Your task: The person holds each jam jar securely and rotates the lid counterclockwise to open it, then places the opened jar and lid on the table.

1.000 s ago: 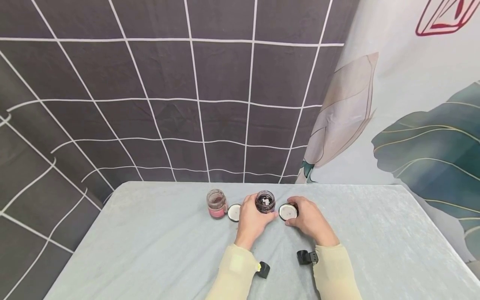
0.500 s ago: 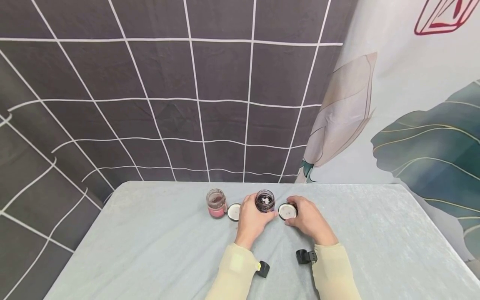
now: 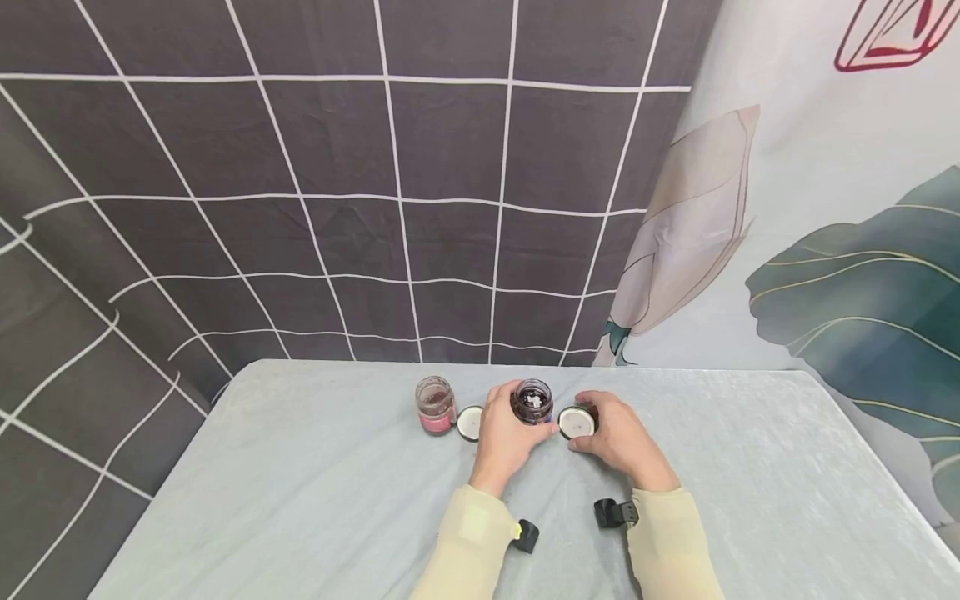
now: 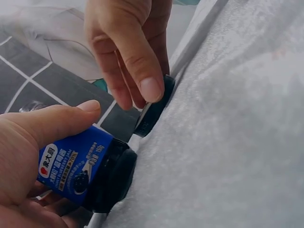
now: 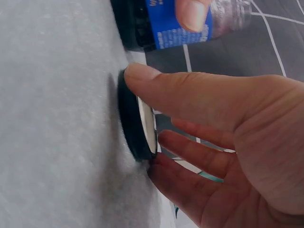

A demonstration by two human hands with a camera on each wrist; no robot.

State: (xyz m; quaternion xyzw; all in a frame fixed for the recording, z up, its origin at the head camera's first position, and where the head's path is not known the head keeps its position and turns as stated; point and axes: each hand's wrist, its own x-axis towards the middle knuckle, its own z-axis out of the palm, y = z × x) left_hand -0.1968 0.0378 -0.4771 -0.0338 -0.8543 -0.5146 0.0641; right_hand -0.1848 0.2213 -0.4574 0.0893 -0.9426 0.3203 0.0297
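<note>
My left hand (image 3: 508, 442) grips an uncapped blueberry jam jar (image 3: 532, 403), which stands upright on the cloth. Its blue label (image 4: 71, 166) shows in the left wrist view, with dark jam at the bottom of the glass. Just to the right, a dark-rimmed jar lid (image 3: 577, 422) lies with its white inside facing up. My right hand (image 3: 621, 437) holds this lid by its edge, thumb on the near side and fingers on the far side. In the right wrist view the lid (image 5: 130, 116) sits against the cloth, apart from the jar.
Left of my left hand stands a second uncapped glass jar (image 3: 435, 408) with a pink label. Another lid (image 3: 469, 423), white side up, lies between that jar and my hand. A pale cloth (image 3: 300, 500) covers the table; a dark gridded curtain (image 3: 337, 167) hangs behind it.
</note>
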